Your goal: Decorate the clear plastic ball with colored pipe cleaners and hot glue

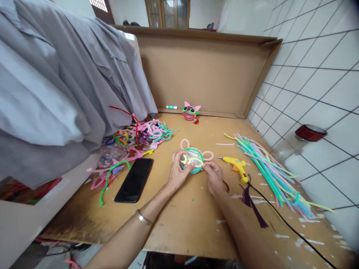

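Note:
Between my hands is a round pipe-cleaner craft (193, 158) with a green rim, a clear middle and two pink loops like ears on top. My left hand (178, 170) grips its left side, fingers behind and thumb across the front. At its lower right edge, my right hand (212, 175) pinches the end of a pale yellow pipe cleaner (198, 163) lying over the front. A yellow glue gun (236, 167) rests on the table to the right of my right hand. A dark red looped piece is partly hidden behind that hand.
Pipe cleaners (263, 168) lie bundled at right near a lidded glass jar (294, 140). A black phone (134, 180) and a tangled craft heap (148, 132) are at left. A finished animal face (190, 111) stands by the cardboard wall (202, 71). A purple tassel (254, 207) lies near the cord.

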`<state>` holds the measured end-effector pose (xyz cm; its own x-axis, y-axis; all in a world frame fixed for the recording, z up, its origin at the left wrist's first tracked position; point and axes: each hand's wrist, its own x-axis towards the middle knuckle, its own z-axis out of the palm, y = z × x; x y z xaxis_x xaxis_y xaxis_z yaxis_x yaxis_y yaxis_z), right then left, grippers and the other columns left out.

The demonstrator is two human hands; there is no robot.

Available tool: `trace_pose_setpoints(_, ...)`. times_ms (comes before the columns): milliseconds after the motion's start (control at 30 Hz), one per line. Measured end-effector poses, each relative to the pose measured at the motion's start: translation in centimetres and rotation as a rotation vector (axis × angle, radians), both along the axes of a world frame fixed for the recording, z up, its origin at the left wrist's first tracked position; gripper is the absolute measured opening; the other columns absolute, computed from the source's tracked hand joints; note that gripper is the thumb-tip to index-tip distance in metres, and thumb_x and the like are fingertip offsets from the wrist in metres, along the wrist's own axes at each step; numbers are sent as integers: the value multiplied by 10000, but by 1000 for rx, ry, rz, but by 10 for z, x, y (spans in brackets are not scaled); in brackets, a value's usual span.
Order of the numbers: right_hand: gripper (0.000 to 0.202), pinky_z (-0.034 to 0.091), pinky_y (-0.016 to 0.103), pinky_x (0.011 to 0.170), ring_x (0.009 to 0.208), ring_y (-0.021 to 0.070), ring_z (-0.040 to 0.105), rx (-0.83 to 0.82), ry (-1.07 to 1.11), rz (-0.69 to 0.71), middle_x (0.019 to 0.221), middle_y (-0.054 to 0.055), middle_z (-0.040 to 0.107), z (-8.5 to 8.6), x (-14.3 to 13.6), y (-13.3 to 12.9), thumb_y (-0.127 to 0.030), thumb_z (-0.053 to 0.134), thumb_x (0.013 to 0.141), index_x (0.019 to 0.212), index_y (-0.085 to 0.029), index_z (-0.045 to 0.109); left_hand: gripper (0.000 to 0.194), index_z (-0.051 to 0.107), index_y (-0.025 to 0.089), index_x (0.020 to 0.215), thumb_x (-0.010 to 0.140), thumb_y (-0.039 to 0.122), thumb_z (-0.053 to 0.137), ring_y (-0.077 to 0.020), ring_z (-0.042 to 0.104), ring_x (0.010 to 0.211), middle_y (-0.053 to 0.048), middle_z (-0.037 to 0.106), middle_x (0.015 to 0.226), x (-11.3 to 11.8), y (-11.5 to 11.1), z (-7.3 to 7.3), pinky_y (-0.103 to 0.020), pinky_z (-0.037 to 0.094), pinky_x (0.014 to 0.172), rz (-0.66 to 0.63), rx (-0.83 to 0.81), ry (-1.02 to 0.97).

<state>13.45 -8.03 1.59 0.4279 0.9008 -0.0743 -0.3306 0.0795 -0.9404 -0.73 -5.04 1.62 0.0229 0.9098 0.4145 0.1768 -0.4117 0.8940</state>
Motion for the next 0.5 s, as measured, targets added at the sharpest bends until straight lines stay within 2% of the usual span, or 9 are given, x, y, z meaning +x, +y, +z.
trace_pose_setpoints(200,198,438,300,706,621,147,554,-12,-55,64,591,-23,655,-5,7,2,-348,763,557,579,-200,634,662,477,212,1233,664,369,778,-249,553,1155,-89,543,1235,1,3,-4,-384,446,1002,-2,-79,-116)
trace_pose_setpoints(333,222,406,282,670,594,131,523,-37,-66,80,582,-36,637,-6,5,2,-358,774,539,583,-197,628,674,491,207,1213,629,360,791,-242,562,1129,-85,556,1228,0,10,-9,-378,444,999,-13,-122,-194)
trace_pose_setpoints(500,250,387,273,651,591,127,496,-22,-73,54,577,-41,616,-5,1,2,-378,778,536,597,-199,616,672,515,200,1191,618,402,805,-213,569,1022,-73,578,1166,-2,14,-12,-344,464,917,-30,-203,-261)
